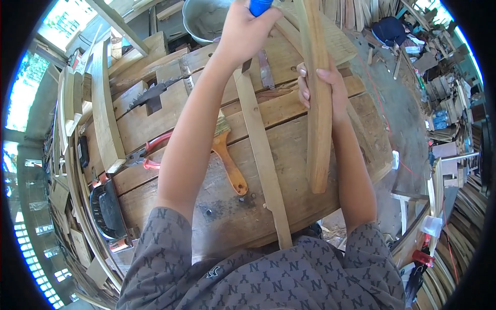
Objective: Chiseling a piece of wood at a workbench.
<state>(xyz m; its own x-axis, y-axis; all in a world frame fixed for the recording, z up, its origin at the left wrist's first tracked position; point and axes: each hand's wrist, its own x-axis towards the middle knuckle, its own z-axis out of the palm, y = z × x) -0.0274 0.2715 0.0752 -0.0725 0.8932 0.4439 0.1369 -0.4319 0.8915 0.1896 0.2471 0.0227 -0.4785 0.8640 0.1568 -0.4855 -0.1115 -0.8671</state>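
Timber (319, 150) (long, curved), held above workbench (289, 150): R hand (338, 98) w/ fingers curled round it from behind, thumb in front; L hand (242, 32) wrapped round blue obj. (260, 6), cut off at top edge.

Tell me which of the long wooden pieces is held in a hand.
The thick bar clasped by the right hand; the thin strip to its left and the curved plank near the pliers are unheld.
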